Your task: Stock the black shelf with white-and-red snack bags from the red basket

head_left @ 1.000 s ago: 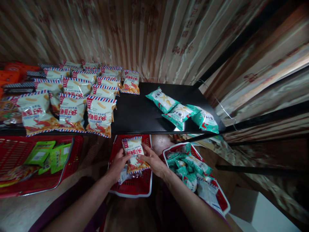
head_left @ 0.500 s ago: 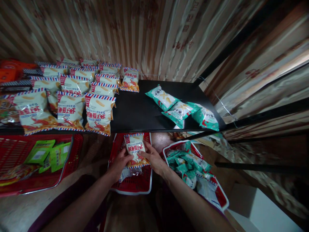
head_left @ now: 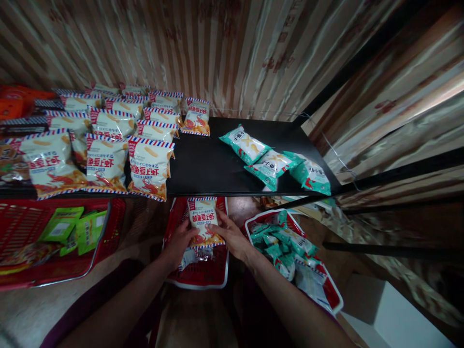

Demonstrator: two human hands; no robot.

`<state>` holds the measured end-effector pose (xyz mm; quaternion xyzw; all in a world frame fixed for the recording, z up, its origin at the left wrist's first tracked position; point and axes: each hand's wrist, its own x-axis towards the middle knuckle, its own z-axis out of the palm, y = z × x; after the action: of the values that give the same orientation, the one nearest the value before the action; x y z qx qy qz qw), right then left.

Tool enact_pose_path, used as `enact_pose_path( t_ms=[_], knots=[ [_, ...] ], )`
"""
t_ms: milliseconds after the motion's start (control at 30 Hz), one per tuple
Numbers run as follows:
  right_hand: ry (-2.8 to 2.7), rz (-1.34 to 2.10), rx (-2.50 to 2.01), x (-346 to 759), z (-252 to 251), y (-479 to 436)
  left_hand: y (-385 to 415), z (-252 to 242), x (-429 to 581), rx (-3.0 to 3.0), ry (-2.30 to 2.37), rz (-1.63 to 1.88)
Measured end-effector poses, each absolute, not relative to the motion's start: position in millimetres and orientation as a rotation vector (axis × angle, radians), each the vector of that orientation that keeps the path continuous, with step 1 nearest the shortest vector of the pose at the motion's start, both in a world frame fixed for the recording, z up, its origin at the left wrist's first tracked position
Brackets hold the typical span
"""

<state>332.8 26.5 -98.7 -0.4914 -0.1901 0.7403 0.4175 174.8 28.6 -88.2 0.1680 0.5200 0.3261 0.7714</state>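
Note:
Between my two hands is a white and orange snack bag with a red and blue striped edge. My left hand grips its left side, and my right hand holds its right side with the thumb on the front. The bag is above a red basket with a white rim, just in front of the shelf edge. More packaging lies in that basket, partly hidden beneath the held bag. Similar snack bags stand in rows on the left part of the black shelf.
Several teal and white bags lie on the shelf's right part. A right-hand basket holds more teal bags; a left-hand basket holds green packets. A white box is at lower right. Dark metal bars frame the right side.
Almost nothing differs. The snack bag stays in both hands over the middle basket, and the whole view has shifted slightly.

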Motion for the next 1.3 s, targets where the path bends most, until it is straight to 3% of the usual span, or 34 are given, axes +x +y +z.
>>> enact_pose_path(
  t_ms=[233, 1300],
  knots=[
    [-0.483, 1.928, -1.414, 336.5, -94.3, 24.2, 29.0, -95.2, 171.8, 0.343, 1.162, 0.772],
    [-0.448, 1.881, -1.476, 334.5, -106.4, 20.5, 31.0, -93.6, 173.4, 0.221, 1.115, 0.834]
  ],
)
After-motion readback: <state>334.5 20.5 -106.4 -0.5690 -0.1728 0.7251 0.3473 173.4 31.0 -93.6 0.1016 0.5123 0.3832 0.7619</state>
